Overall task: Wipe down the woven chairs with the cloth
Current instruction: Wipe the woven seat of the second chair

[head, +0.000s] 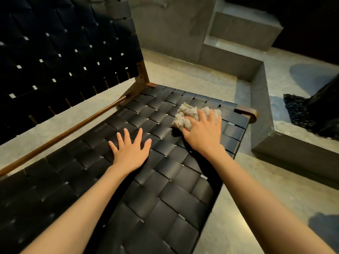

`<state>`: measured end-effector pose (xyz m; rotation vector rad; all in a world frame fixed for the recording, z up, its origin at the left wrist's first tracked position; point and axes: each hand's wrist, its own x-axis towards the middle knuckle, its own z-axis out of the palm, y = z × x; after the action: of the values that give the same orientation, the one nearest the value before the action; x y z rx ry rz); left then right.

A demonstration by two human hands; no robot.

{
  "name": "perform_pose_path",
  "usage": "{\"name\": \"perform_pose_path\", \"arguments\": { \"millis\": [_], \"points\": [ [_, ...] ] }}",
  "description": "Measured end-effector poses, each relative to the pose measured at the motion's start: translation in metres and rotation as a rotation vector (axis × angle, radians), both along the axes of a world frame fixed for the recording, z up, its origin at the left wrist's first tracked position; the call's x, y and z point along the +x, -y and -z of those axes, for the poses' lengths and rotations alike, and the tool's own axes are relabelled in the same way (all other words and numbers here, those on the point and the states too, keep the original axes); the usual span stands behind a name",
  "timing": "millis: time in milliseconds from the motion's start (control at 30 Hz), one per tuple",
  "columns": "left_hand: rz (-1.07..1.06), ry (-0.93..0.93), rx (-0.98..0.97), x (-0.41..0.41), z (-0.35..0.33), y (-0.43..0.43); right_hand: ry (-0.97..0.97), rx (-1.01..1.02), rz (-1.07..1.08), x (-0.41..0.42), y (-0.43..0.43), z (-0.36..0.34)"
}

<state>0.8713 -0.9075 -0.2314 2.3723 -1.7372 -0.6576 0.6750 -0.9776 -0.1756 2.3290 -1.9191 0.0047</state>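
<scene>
Wiping the far corner of the woven seat [165, 180], the right hand [203, 132] clutches the cloth [187, 114] while the left hand [130, 153] lies flat and released; the nearer straps likely come next.

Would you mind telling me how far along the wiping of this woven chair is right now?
Done: hard to say; the black straps show no visible wiped or unwiped patches. In hand: the right hand holds the bunched cloth against the seat near its far right corner, while the left hand lies flat on the seat. To do: nothing touches the backrest, and only this one chair is in view.
</scene>
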Motion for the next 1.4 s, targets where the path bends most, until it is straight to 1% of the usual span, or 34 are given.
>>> {"name": "perform_pose_path", "arguments": {
  "millis": [100,167,267,333,533,667,733,833,1000,1133,1400],
  "points": [
    [0.014,-0.009,-0.023,-0.018,-0.005,-0.005,0.029,-0.044,0.116,-0.037,-0.023,-0.010],
    [0.017,-0.017,-0.041,-0.023,-0.006,-0.008,0.103,-0.041,0.233,-0.054,-0.032,-0.012],
    [0.012,-0.013,-0.039,-0.022,-0.007,-0.007,0.231,-0.007,0.393,-0.069,-0.026,-0.019],
    [0.018,-0.008,-0.045,-0.022,-0.006,-0.007,0.270,0.008,0.415,-0.075,-0.012,-0.024],
    [0.050,-0.014,-0.082,-0.015,-0.002,0.005,0.053,-0.065,0.242,-0.072,0.026,-0.022],
    [0.073,-0.024,-0.125,-0.007,0.005,0.021,0.042,-0.061,0.143,-0.049,0.054,-0.012],
    [0.068,-0.020,-0.147,0.001,0.010,0.028,0.006,-0.081,0.109,-0.034,0.069,-0.006],
    [0.050,0.017,-0.148,0.020,0.018,0.038,-0.047,-0.107,-0.040,-0.005,0.091,0.005],
    [0.068,0.106,-0.192,0.055,0.027,0.049,-0.060,-0.041,-0.237,0.059,0.136,0.025],
    [0.143,0.085,-0.223,0.081,0.029,0.052,-0.059,-0.025,-0.346,0.099,0.167,0.040],
    [0.114,0.017,-0.369,0.079,0.036,0.049,-0.005,-0.015,-0.409,0.148,0.198,0.053]
  ]
}}
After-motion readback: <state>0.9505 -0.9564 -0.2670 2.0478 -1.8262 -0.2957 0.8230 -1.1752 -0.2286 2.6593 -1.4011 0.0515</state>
